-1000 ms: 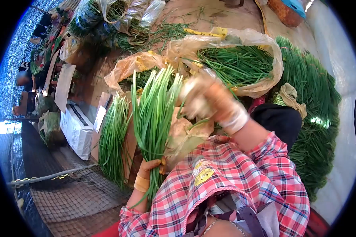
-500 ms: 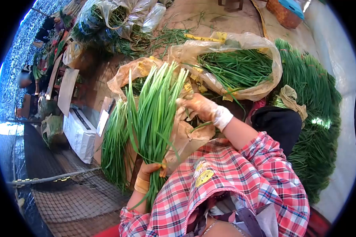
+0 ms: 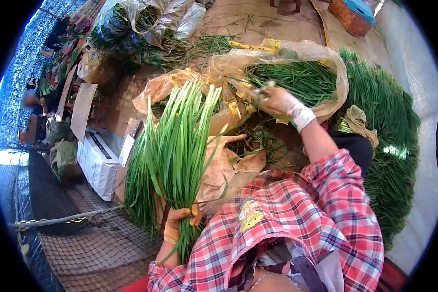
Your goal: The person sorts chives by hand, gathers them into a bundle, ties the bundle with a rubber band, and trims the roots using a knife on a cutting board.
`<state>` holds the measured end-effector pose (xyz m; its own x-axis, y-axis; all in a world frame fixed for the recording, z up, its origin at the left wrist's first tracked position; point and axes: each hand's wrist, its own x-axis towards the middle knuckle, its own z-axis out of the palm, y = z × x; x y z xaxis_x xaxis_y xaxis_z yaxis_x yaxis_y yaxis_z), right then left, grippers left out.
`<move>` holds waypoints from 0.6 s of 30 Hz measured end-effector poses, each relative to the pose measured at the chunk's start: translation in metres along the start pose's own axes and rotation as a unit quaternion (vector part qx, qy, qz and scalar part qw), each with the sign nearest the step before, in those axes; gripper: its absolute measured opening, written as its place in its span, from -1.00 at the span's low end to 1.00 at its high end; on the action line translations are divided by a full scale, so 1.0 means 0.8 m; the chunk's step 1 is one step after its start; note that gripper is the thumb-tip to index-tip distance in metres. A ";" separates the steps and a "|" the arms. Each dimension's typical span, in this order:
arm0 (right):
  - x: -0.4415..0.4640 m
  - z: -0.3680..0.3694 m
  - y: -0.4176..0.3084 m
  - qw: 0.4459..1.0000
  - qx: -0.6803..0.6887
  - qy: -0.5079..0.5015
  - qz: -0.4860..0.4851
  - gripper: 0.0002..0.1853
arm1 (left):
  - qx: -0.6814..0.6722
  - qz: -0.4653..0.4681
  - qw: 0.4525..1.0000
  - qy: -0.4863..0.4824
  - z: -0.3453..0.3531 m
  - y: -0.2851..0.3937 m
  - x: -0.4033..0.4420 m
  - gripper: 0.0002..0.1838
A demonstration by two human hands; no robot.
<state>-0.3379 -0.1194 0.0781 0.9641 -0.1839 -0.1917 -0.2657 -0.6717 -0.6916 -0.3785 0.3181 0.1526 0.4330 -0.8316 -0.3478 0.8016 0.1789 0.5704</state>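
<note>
My left hand (image 3: 184, 217) is wrapped round the lower part of a bunch of long green stalks (image 3: 182, 146), whose pale ends point away from me. My right hand (image 3: 276, 100) has its fingers closed at the near left edge of an open plastic bag (image 3: 339, 73) full of green stalks (image 3: 297, 80); what its fingertips hold is too small to name. Beside the held bunch, another pile of stalks (image 3: 137, 180) lies on the left. A tan cloth (image 3: 219, 170) lies between my arms.
Tied green bundles (image 3: 384, 126) are stacked along the right. A second plastic bag (image 3: 148, 95) is ahead, with filled bags (image 3: 180, 17) beyond it. A white box (image 3: 97, 165) and netting (image 3: 97, 243) are on the left. A person (image 3: 36, 102) is at the far left.
My right hand has moved away from the held bunch, forward and right to the open bag. The bunch in my left hand leans slightly more to the left.
</note>
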 end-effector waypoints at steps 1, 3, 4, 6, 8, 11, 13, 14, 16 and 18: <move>-0.011 0.010 -0.026 0.975 0.214 -0.006 -0.053 -0.41 | 0.004 -0.002 1.000 -0.023 -0.003 0.000 0.004 -0.73; -0.032 0.011 -0.098 0.888 0.445 -0.118 -0.018 -0.38 | 0.006 -0.006 1.000 -0.016 -0.004 -0.003 0.008 -0.73; -0.026 0.026 -0.112 0.864 0.472 -0.173 0.009 -0.51 | 0.010 -0.013 1.000 -0.008 -0.005 -0.003 0.009 -0.73; -0.021 0.050 -0.129 0.867 0.483 -0.125 -0.007 -0.66 | 0.019 -0.048 0.998 -0.028 -0.017 -0.004 0.008 -0.72; -0.016 0.019 -0.115 0.799 0.600 0.002 0.018 -0.81 | 0.040 -0.043 0.998 -0.018 -0.011 -0.002 0.003 -0.74; 0.019 0.021 -0.055 0.781 0.618 0.086 -0.011 -0.77 | 0.081 -0.023 0.996 0.021 -0.005 0.003 -0.004 -0.73; -0.003 0.009 -0.110 0.914 0.335 0.109 -0.204 -0.72 | 0.098 -0.026 0.994 0.043 -0.002 0.005 -0.002 -0.73; -0.016 -0.016 -0.139 0.972 0.075 0.059 -0.216 -0.61 | 0.116 -0.028 0.991 0.066 -0.002 0.006 -0.002 -0.72; -0.009 -0.009 -0.156 0.953 -0.135 0.102 -0.251 -0.52 | 0.121 -0.021 0.989 0.086 -0.005 0.002 -0.004 -0.71; -0.016 -0.027 -0.187 0.955 -0.228 -0.059 -0.182 -0.45 | 0.184 -0.003 0.975 0.125 -0.002 0.004 -0.007 -0.68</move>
<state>-0.3106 -0.0320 0.1993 0.9783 0.1851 -0.0932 0.1406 -0.9233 -0.3575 -0.3780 0.3241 0.1550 0.5519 -0.6704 -0.4960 0.6220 -0.0653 0.7803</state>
